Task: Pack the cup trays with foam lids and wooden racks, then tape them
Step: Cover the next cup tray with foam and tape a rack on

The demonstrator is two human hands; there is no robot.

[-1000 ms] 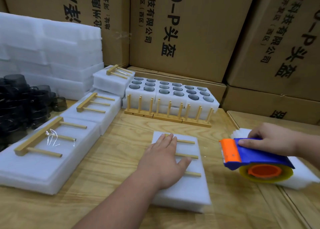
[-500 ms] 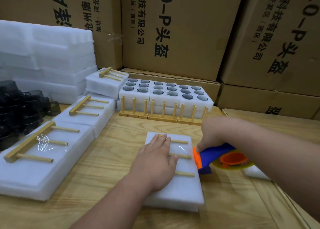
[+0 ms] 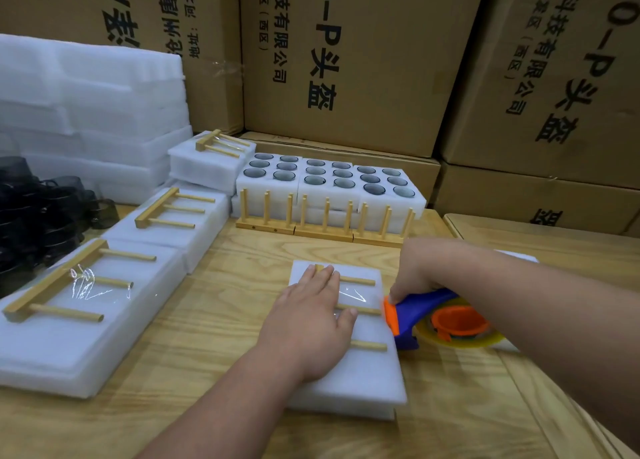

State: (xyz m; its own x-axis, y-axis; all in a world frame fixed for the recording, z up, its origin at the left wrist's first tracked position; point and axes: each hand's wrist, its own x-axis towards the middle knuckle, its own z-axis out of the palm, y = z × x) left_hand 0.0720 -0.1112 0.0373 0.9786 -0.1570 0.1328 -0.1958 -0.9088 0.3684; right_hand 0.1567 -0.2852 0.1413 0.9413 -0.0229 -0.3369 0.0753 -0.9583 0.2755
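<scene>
two bare forearms, left grip (image 3: 308, 323) and right grip (image 3: 420, 271) seemingly ungloved, no sleeves.

The setting is a packing station in a warehouse or stockroom. Large printed cardboard cartons (image 3: 339, 60) are stacked wall-high directly behind a wooden tabletop (image 3: 221, 306). A stack of white foam sheets (image 3: 90, 112) stands at the left rear. Goods are laid out in batches: a heap of dark cups (image 3: 38, 216), foam cup trays (image 3: 329, 184) with filled cells, wooden racks (image 3: 322, 223) in a row, and finished foam packs (image 3: 79, 320) bearing clear tape. A handheld tape dispenser (image 3: 436, 320) is in use.
</scene>
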